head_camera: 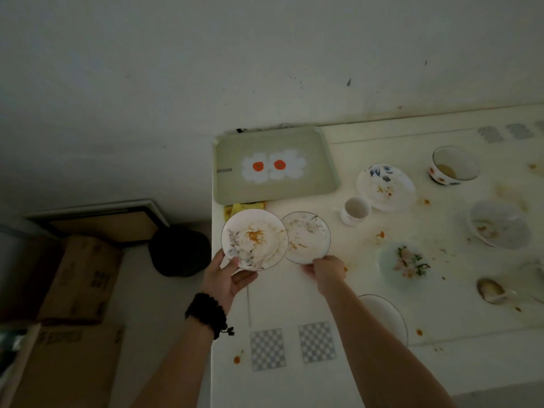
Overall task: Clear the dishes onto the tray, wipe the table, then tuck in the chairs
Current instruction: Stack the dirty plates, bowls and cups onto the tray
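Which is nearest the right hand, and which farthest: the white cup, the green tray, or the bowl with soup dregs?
From the right hand:
1. White cup, just beyond it on the table.
2. Green tray, at the table's far left corner.
3. Bowl with soup dregs, far right by the wall.

Bare arms; black bead bracelet (209, 314) on L wrist.
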A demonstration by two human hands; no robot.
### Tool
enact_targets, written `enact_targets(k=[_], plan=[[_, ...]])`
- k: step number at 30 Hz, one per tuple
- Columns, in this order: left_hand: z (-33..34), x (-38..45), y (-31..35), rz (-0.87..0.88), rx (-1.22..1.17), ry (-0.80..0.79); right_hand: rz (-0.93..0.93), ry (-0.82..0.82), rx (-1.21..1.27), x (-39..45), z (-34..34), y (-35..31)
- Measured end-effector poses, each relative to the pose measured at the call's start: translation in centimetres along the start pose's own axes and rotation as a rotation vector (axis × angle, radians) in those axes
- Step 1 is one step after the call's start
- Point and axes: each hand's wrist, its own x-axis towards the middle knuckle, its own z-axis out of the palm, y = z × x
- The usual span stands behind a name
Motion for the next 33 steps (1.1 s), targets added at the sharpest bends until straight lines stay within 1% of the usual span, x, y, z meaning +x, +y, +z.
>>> enact_targets(k=[5, 8, 10, 14, 17, 21, 25, 29, 33], plan=[[0.3, 0.8, -0.1, 0.001, -0.038, 0.082, -0.024, -0.054, 0.193, -0.5, -0.8, -1.9], [0.1, 1.2, -0.2, -0.021, -0.067, 0.142, -0.09, -0.069, 0.305, -1.1, -1.7, -3.0], [0.5, 1.4, -0.3, -0.044, -0.072, 0.151, -0.125, -0.105, 0.345, -1.8, -2.4, -3.9], [3.8, 1.3, -0.9, -0.104, -0.067, 0.056, -0.175, -0.222, 0.301, -4.0, -3.7, -5.6], [6.6, 1.1, -1.4, -0.13, -0.053, -0.044, -0.218, -0.254, 0.277, -5.5, -4.6, -6.3], [8.6, 0.7, -1.6, -0.154, -0.05, -0.153, -0.246, -0.209, 0.262, -6.3, -5.9, -6.5], [9.9, 0.2, -1.4, -0.167, -0.022, -0.239, -0.25, -0.129, 0.236, -6.6, -7.4, -6.3], [11.0, -0.4, -1.2, -0.175, -0.011, -0.273, -0.24, -0.074, 0.224, -6.9, -8.9, -6.2], [12.1, -0.3, -1.3, -0.175, 0.006, -0.294, -0.292, -0.051, 0.075, -6.7, -10.4, -6.3]])
